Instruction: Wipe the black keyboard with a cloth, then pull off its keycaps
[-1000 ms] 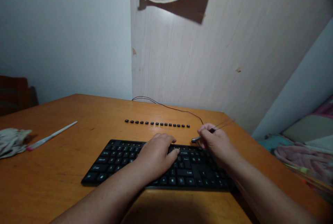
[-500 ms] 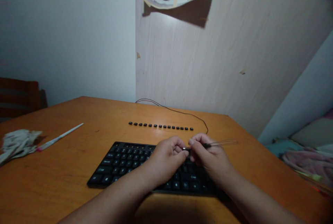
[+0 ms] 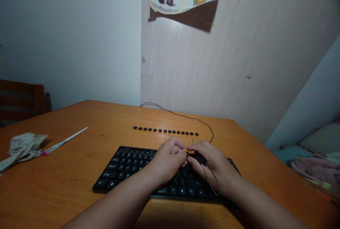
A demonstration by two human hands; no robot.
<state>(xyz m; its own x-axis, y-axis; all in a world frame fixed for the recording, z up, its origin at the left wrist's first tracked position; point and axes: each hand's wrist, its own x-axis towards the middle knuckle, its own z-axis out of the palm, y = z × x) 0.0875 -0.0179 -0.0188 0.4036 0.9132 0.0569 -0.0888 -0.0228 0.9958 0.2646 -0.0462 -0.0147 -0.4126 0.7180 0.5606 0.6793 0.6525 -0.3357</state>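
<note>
A black keyboard (image 3: 127, 167) lies on the orange wooden table (image 3: 79, 186). Both my hands meet over its right half. My right hand (image 3: 212, 161) is closed on a thin wire tool (image 3: 209, 178) whose clear stem trails back over the hand toward my wrist. My left hand (image 3: 167, 160) is curled, its fingertips pinching at the tool's dark tip between the hands; what it pinches is too small to name. A straight row of several loose black keycaps (image 3: 166, 130) sits just beyond the keyboard.
A thin black cable (image 3: 186, 116) runs from the keyboard to the back wall. At the left lie a crumpled cloth (image 3: 22, 145) and a white stick with a pink end (image 3: 65, 140). A dark wooden chair (image 3: 21, 98) stands behind; bedding (image 3: 313, 161) lies off the right edge.
My left hand lifted off the keys and closed against my right hand. The right hand moved left and turned the tool so its stem now points back toward me.
</note>
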